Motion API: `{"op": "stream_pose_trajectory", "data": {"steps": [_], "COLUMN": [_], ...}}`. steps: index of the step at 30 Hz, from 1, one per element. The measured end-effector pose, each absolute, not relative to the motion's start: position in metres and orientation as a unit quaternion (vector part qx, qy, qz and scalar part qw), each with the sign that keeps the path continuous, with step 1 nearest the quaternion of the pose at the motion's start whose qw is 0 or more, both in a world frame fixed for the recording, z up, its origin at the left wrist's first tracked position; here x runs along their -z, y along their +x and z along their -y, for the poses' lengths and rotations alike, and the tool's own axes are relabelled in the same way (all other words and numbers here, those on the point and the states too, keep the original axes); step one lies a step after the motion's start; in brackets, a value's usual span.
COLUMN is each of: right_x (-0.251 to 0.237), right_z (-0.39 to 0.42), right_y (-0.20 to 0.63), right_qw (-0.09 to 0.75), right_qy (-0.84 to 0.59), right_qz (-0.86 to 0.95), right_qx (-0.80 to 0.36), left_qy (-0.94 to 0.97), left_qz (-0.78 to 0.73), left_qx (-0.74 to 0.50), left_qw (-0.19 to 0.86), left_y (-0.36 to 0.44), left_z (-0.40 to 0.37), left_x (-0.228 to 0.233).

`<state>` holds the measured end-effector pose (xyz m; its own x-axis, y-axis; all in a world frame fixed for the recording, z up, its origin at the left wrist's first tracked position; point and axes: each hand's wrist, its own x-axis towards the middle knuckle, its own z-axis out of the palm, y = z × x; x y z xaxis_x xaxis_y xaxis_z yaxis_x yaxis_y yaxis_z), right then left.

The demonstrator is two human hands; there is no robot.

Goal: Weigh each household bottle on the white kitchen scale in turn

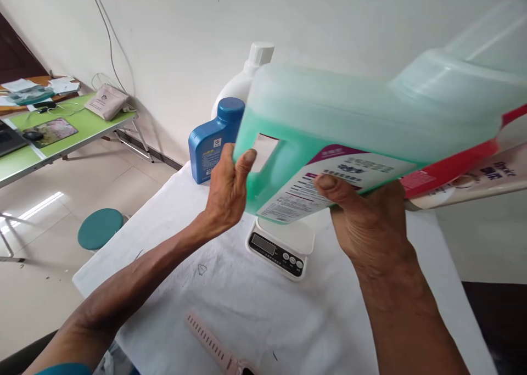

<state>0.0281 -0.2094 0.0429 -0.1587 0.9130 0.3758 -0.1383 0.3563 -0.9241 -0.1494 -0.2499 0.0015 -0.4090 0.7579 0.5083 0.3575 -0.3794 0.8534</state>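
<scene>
A large translucent jug of green liquid (288, 144) is tilted almost onto its side above the table, its capped end toward the upper right. My left hand (228, 185) grips its bottom end, with the thumb on the side. Farther along, my right hand (366, 216) supports it from below, thumb pressed on the printed label. Below the jug, a white kitchen scale (278, 248) lies on the cloth, its platform partly hidden. A blue bottle (209, 144) stands just behind my left hand, in front of a white bottle (234, 87).
A pink-strapped watch (214, 345) lies near the front of the white-clothed table (164, 287). Behind the jug at right are red and beige packages (481, 180). A teal stool (100, 228) and a green table (61, 125) with a pouch and mouse stand at left.
</scene>
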Motion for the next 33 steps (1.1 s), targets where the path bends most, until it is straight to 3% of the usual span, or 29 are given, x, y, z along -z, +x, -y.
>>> {"op": "stream_pose_trajectory", "data": {"steps": [15,33], "right_x": [-0.016,0.002], "right_z": [0.203,0.191], "right_y": [0.085,0.098], "right_qw": [0.622,0.636], "right_qy": [-0.391,-0.374], "right_qz": [0.529,0.542], "right_qx": [-0.424,-0.402], "left_qy": [0.508,0.601], "left_qz": [-0.567,-0.528], "left_qx": [-0.554,-0.526], "left_qw": [0.339,0.289], "left_y": [-0.092,-0.096], "left_z": [0.227,0.215], "left_x": [0.014,0.023]}}
